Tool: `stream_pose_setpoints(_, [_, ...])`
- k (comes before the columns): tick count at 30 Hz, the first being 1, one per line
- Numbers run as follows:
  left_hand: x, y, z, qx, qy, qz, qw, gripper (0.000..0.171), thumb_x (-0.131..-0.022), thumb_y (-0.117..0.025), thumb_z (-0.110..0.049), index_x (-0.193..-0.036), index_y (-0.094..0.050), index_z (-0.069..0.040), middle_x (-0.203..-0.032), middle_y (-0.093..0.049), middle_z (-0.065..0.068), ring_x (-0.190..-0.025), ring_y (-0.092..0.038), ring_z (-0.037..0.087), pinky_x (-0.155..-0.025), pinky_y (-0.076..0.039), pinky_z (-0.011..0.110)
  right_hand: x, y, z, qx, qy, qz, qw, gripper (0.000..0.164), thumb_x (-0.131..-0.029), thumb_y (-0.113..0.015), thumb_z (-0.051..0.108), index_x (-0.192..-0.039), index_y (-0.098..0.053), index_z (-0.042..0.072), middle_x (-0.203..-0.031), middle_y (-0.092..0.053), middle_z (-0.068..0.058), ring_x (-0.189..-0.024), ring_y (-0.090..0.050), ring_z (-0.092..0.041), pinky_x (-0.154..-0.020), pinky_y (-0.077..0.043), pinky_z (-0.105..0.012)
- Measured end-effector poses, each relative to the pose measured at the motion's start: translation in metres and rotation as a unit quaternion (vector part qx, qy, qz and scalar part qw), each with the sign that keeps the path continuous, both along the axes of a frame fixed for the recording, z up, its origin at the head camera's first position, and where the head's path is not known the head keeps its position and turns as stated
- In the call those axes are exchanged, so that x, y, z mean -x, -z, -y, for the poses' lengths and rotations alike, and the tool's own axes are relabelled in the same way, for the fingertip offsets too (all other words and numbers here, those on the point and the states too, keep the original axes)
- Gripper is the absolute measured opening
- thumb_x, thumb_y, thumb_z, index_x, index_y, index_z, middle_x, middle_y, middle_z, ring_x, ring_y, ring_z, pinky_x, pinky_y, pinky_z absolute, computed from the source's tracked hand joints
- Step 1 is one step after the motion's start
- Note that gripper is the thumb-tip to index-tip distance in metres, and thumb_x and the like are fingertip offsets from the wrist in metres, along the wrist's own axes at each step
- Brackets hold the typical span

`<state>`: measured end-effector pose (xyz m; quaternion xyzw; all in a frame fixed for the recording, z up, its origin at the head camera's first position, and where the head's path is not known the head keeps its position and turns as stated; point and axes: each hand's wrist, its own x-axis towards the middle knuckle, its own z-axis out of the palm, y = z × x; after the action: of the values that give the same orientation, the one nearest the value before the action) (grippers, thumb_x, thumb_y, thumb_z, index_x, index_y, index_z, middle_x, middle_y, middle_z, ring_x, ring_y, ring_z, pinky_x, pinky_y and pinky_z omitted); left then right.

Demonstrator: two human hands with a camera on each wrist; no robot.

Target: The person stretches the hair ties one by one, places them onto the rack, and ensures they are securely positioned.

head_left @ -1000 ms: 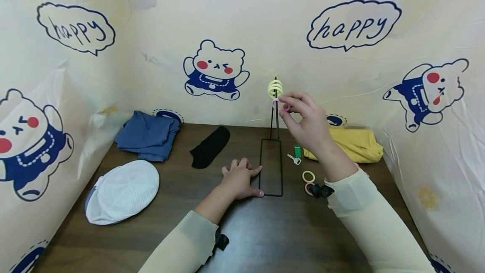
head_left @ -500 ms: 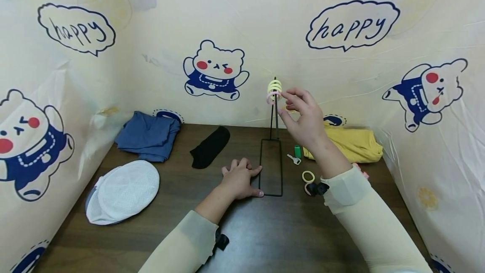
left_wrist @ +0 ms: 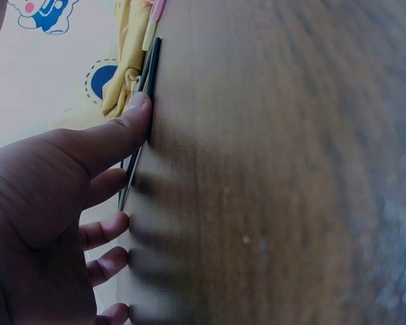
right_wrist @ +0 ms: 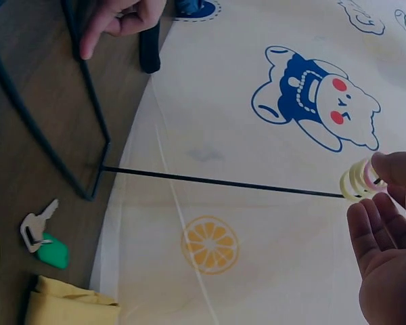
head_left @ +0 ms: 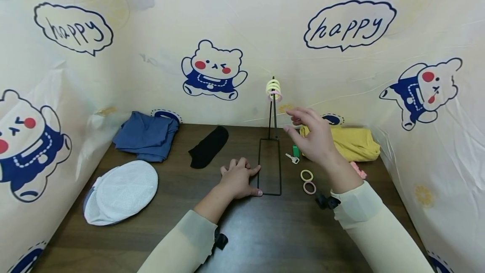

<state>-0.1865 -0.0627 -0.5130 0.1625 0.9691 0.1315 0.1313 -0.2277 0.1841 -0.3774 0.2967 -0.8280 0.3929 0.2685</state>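
Observation:
A black wire stand has a rectangular base and tall uprights. Several pale yellow rings and a pink ring hang at its top. My left hand rests by the base, thumb and index finger pressing its left side; the left wrist view shows the thumb on the wire. In the head view my right hand hovers right of the uprights, fingers loosely bent, holding nothing. Below it lie a loose yellow ring and a loose pink ring.
A key with a green tag lies near a yellow folded cloth. A small pink object sits beside my right forearm. Leftward are a black sock, blue folded cloth and white cap.
My right hand has let go of the pink ring, which now hangs under the yellow rings on the stand. The hand has drawn back right and down; the left hand stays in place.

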Motion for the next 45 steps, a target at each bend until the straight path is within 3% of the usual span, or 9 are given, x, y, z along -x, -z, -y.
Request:
stream_pose_setpoints(10, [0.0, 0.003, 0.001, -0.003, 0.0, 0.002, 1.0, 0.09, -0.079, -0.079, -0.069, -0.156, -0.044, -0.041, -0.138, -0.045, 0.002, -0.12, -0.037, 0.029, -0.094, -0.029, 0.059, -0.017, 0.012, -0.013, -0.007, -0.023, 0.011, 1.0, 0.037, -0.085, -0.083, 0.001, -0.12, -0.074, 0.001, -0.114, -0.071, -0.01, -0.098, -0.068, -0.023, -0.09, -0.053, -0.024])
stream_pose_setpoints(29, [0.002, 0.0, 0.001, -0.011, 0.0, 0.004, 0.9999, 0.09, -0.078, -0.08, -0.067, -0.156, -0.045, -0.04, -0.135, -0.046, 0.001, -0.119, -0.037, 0.03, -0.093, -0.029, 0.06, -0.026, 0.057, -0.054, -0.049, -0.026, 0.06, 0.997, 0.038, -0.084, -0.084, -0.003, -0.12, -0.074, 0.004, -0.115, -0.073, -0.009, -0.101, -0.067, -0.021, -0.084, -0.057, -0.042])
stream_pose_setpoints(39, [-0.001, -0.001, 0.001, -0.01, -0.004, 0.008, 0.9999, 0.09, -0.079, -0.08, -0.067, -0.156, -0.044, -0.04, -0.135, -0.046, 0.001, -0.12, -0.038, 0.03, -0.095, -0.028, 0.06, -0.027, 0.09, -0.075, -0.08, -0.002, 0.123, 0.989, 0.035, -0.087, -0.082, -0.001, -0.121, -0.074, 0.003, -0.114, -0.072, -0.009, -0.098, -0.07, -0.028, -0.079, -0.059, -0.049])
stream_pose_setpoints(45, [-0.001, -0.002, 0.001, -0.012, -0.005, 0.006, 0.9999, 0.089, -0.079, -0.08, -0.067, -0.156, -0.045, -0.039, -0.136, -0.046, 0.001, -0.122, -0.037, 0.031, -0.094, -0.028, 0.06, -0.027, 0.101, -0.086, -0.113, 0.006, 0.173, 0.978, 0.035, -0.089, -0.081, 0.003, -0.123, -0.074, 0.004, -0.119, -0.072, -0.008, -0.106, -0.069, -0.028, -0.087, -0.056, -0.05])
